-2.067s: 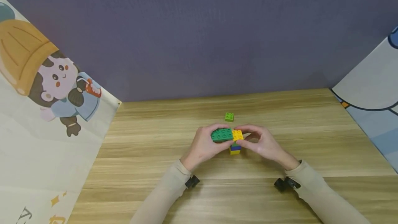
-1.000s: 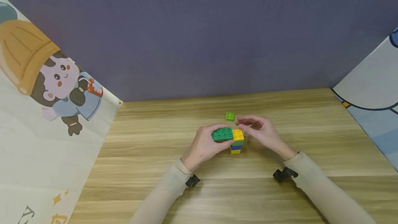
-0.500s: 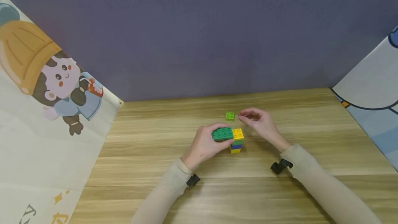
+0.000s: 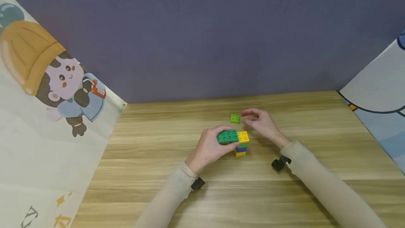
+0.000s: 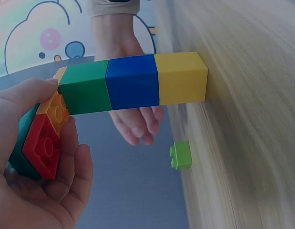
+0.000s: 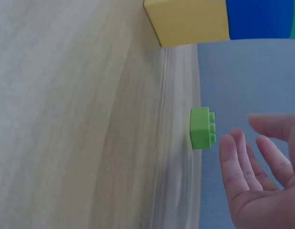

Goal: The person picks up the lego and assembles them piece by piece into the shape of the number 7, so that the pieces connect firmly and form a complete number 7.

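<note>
My left hand (image 4: 207, 150) grips a long dark green brick (image 4: 227, 136) between thumb and fingers. It overhangs to the left of a tower, beside a yellow brick (image 4: 243, 136) on top. In the left wrist view a red brick (image 5: 42, 148) shows on the underside of the overhang. Below the top, the column runs through a green block (image 5: 85, 87), a blue block (image 5: 133, 81) and a yellow block (image 5: 182, 78) on the table. My right hand (image 4: 261, 124) hovers just right of a lime green brick (image 4: 235, 118), fingers parted and holding nothing.
The wood-grain table (image 4: 152, 164) ends at a dark grey-blue wall (image 4: 202, 38) behind the lime green brick. A cartoon-printed panel (image 4: 28, 143) borders the left side and another printed panel (image 4: 376, 94) the right.
My right hand has let go of the yellow top brick and moved away and back, arriving beside the lime green brick. My left hand keeps its grip on the dark green brick.
</note>
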A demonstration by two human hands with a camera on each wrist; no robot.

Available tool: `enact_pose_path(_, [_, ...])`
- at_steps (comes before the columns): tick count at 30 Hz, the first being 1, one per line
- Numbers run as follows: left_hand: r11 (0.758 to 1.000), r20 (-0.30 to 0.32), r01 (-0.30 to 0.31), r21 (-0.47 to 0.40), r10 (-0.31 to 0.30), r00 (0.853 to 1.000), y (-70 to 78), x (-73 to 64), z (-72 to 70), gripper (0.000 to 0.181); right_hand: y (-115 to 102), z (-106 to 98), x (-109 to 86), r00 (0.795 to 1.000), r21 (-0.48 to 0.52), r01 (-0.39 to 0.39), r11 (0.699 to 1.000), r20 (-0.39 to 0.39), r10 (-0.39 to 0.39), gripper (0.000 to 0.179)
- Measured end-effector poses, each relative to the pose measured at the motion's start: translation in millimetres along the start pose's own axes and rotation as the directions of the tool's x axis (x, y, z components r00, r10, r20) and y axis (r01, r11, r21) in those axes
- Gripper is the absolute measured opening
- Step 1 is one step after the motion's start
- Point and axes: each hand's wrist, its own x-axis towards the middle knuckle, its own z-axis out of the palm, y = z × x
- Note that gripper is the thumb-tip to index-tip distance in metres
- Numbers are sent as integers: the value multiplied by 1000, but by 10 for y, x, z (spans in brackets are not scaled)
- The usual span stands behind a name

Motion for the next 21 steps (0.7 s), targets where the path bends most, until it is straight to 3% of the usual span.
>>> enact_pose_path(12, [1000, 6, -10, -3, 10, 1000, -1, 11, -5, 41, 107, 21, 89, 999, 1, -26, 1000, 21, 26, 44])
enact_pose_path(21, [1000, 6, -5, 4, 5, 1000, -12, 14, 0, 41, 61, 73, 151, 998, -38, -39, 999, 39, 40, 47])
